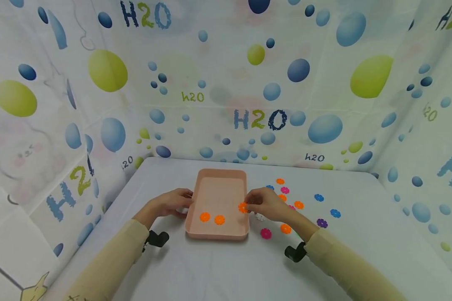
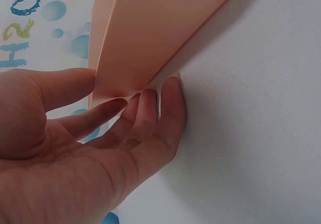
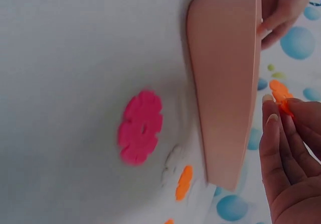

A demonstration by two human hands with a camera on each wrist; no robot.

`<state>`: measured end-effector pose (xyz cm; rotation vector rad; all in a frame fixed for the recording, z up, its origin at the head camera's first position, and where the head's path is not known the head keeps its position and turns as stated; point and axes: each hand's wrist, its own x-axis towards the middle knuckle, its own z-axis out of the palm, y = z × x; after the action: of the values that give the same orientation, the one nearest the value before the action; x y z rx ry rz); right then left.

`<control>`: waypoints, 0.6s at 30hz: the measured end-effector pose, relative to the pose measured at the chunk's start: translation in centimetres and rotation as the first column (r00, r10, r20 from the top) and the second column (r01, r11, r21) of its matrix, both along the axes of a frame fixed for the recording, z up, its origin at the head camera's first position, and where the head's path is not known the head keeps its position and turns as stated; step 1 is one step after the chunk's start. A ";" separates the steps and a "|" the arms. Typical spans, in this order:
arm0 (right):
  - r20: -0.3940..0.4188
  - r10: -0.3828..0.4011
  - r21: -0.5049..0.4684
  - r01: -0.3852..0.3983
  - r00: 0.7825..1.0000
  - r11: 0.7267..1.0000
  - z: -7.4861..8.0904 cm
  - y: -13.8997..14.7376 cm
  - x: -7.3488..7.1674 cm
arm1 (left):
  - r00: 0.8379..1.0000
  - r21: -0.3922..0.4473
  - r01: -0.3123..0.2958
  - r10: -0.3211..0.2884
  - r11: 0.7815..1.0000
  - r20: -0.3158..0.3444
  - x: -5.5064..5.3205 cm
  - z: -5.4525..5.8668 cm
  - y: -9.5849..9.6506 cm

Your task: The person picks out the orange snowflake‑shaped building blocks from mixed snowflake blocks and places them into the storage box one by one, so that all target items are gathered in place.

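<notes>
In the head view a shallow pink tray (image 1: 221, 190) lies on the white table, with orange notched plastic discs, one (image 1: 205, 217) and another (image 1: 219, 220), flat near its front end. My left hand (image 1: 173, 201) rests at the tray's left side, its fingers loosely bent. The left wrist view has the left thumb (image 2: 70, 86) at the tray's rim and the other fingertips close against its outer wall. Between thumb and fingertips, my right hand (image 1: 265, 204) pinches an orange disc (image 3: 281, 91) above the tray's right rim.
Right of the tray, several notched discs are scattered: a magenta disc (image 1: 265, 233), an orange disc (image 1: 285, 228), a purple disc (image 1: 322, 223) and a blue disc (image 1: 335, 213) among them. A partly covered white disc (image 1: 260, 217) lies by the right hand. Printed curtains (image 1: 218, 125) enclose the table.
</notes>
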<state>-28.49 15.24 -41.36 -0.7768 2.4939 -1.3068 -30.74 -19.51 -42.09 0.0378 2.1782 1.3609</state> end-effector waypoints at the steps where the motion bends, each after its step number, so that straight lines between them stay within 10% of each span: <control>1: -0.010 0.003 0.003 -0.003 1.000 1.000 0.0 -0.4 -0.1 | 1.000 0.000 0.003 -0.003 1.000 0.000 0.0 0.0 0.0; 18: -0.154 0.067 0.179 -0.039 0.986 0.983 -1.6 -6.0 -2.9 | 1.000 -0.006 -0.002 0.002 1.000 0.016 0.1 0.3 0.2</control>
<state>-31.36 9.25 -42.92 -0.9315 2.6472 -1.0265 -30.66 -19.35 -41.80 0.0222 2.1700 1.3516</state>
